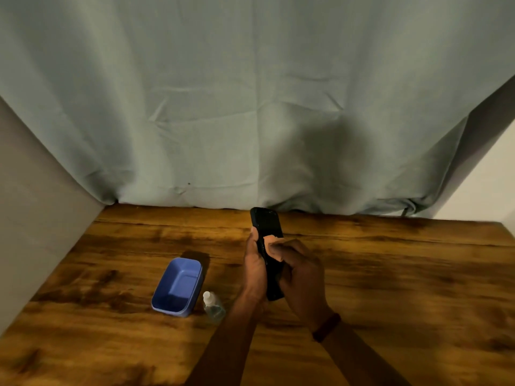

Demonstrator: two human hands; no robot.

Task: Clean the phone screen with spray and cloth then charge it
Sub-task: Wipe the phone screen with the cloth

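Observation:
My left hand grips a black phone by its left edge and holds it upright and tilted above the wooden table. My right hand presses a small orange cloth against the middle of the phone's screen. The phone's lower part is partly hidden behind both hands. A small clear spray bottle with a white cap lies on the table to the left of my left forearm. No charger or cable is in view.
An open blue plastic box sits on the table just left of the spray bottle. A grey-green curtain hangs along the table's far edge. A pale wall panel borders the table's left side.

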